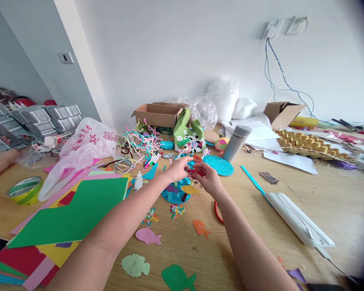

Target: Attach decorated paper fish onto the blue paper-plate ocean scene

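Observation:
Above a blue round craft piece [173, 197], my left hand [179, 169] and my right hand [208, 180] meet with their fingertips close together. Both are closed in a pinch around a small red paper piece [200, 173]; its full shape is hidden by the fingers. A yellow paper fish [190, 190] and a purple paper fish [171, 188] are on the blue craft, just below my hands. Loose on the table, nearer me, lie an orange fish [201, 228], a pink fish [148, 236], a pale green fish [135, 265] and a green fish [178, 278].
Coloured paper sheets [75, 210] and tape [26, 190] lie left. Behind stand pipe cleaners [139, 141], a green felt bag [185, 133], a blue disc [220, 165] and a thermos [236, 143]. A power strip [297, 218] lies right. Another person's hand [6, 155] shows far left.

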The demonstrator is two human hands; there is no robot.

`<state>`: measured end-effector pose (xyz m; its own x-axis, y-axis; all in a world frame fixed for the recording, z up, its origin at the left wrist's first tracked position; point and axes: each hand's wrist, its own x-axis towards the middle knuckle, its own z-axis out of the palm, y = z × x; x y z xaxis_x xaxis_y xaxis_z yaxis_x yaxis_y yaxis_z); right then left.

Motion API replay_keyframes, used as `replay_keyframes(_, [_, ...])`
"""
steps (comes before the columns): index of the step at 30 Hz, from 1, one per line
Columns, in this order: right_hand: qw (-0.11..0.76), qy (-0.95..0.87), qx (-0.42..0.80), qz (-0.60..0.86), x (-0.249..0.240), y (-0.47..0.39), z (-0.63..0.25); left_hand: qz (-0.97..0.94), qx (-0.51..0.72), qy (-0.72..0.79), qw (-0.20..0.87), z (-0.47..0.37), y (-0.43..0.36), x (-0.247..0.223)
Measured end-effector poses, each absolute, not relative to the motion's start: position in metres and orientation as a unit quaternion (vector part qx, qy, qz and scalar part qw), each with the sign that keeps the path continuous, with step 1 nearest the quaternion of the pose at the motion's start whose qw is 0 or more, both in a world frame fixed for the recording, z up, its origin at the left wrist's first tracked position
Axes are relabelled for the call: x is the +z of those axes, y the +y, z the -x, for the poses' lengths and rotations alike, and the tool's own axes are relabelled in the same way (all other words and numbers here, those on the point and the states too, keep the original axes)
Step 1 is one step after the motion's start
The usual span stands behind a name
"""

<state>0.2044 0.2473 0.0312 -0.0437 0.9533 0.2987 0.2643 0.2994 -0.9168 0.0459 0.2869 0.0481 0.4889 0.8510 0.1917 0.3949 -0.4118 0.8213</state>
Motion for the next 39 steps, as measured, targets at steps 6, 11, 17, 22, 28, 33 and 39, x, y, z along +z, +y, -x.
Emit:
replay_keyframes(6, [0.511,-0.626,0.347,0.475,0.0288,0.2480,-0.2039,-0.782,0.313,0.396,0.366,-0.0449,0.2863,0.0496])
replay_keyframes(11, [0.510,-0.617,0.366,0.475,0.0273,0.2491,-0.2051,-0.785,0.314,0.395,0.359,-0.0428,0.2875,0.0505])
replay_keyframes(17, [0.503,-0.624,0.363,0.474,0.0286,0.2479,-0.2043,-0.789,0.317,0.399,0.343,-0.0411,0.2879,0.0508])
replay_keyframes(22, [0.495,-0.637,0.343,0.481,0.0295,0.2466,-0.2027,-0.792,0.315,0.404,0.334,-0.0424,0.2871,0.0518])
replay_keyframes(28, [0.495,-0.656,0.295,0.488,0.0280,0.2478,-0.2034,-0.797,0.311,0.403,0.326,-0.0443,0.2851,0.0530])
replay_keyframes(33, [0.491,-0.660,0.294,0.486,0.0280,0.2471,-0.2027,-0.801,0.306,0.404,0.320,-0.0447,0.2852,0.0528])
replay_keyframes(39, [0.504,-0.648,0.318,0.474,0.0245,0.2491,-0.2028,-0.804,0.301,0.408,0.311,-0.0449,0.2851,0.0529])
